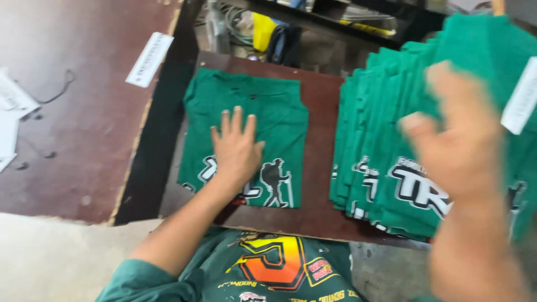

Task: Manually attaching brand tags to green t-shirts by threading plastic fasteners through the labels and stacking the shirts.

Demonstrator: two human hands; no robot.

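Far left: dark reddish-brown table [84,112], scuffed, bearing white paper slips at its left edge [8,120] and 1 long white label strip [149,59] near its right edge. A dark gap separates it from the next surface.

Centre: brown board [319,168] carrying 1 folded green T-shirt [251,112], laid flat, with a white-and-black print and a hiker silhouette [275,182] along its near edge.

Left hand [235,148] – fingers spread, palm pressed flat on the folded green T-shirt, over the left part of the print; forearm reaches in from below.

Near edge, bottom centre: the person's own green printed shirt [268,268], with a yellow-and-orange graphic.

Behind the board: cluttered dark shelf [335,22] holding a yellow item [263,31] and cables.

Right: stack of folded green T-shirts [380,140], fanned in overlapping layers, same white-and-black print showing, on the board's right part.

Right hand [461,140] – blurred, raised above the stack, fingers open and apart, holding nothing visible; contact with the stack cannot be told.

Far right: white tag [521,103] on the uppermost green garment.
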